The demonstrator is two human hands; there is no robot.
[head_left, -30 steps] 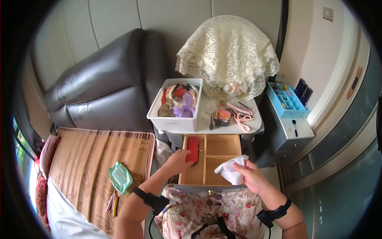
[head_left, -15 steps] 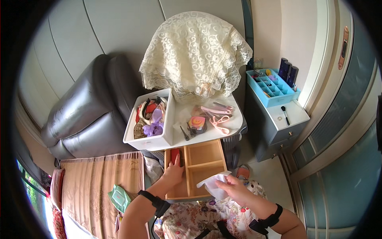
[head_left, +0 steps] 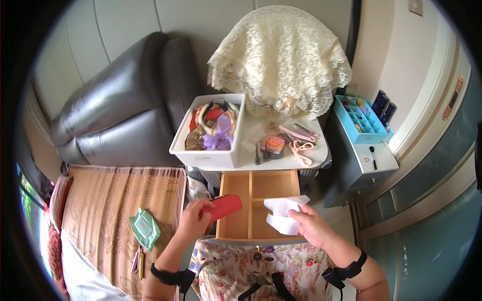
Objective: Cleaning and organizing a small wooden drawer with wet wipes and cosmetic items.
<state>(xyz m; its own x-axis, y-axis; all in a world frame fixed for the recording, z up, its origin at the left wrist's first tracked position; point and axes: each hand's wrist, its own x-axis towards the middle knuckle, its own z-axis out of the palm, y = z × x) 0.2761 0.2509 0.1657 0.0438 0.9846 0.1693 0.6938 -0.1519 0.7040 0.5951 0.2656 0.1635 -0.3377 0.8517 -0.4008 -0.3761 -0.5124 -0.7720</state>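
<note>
My left hand (head_left: 195,218) is closed on the end of a flat red case (head_left: 226,206), held up over the left side of an open wooden drawer (head_left: 235,227). Pinched in my right hand (head_left: 314,228) is a crumpled white wipe (head_left: 282,219), partly spread out, above the drawer's right side. Dividers split the drawer into one long left compartment and two on the right. The wipe hides part of the front right compartment.
On the white tabletop (head_left: 246,161) stand a white bin (head_left: 207,159) of hair accessories, a pink eyelash curler (head_left: 301,153) and a lace-covered object (head_left: 281,60). A blue divided organizer (head_left: 369,137) sits on the right cabinet. A green wipes pack (head_left: 144,228) lies left.
My left hand has lifted the red case out of the drawer's left compartment. My right hand still holds the wipe over the drawer. The whole view has shifted.
</note>
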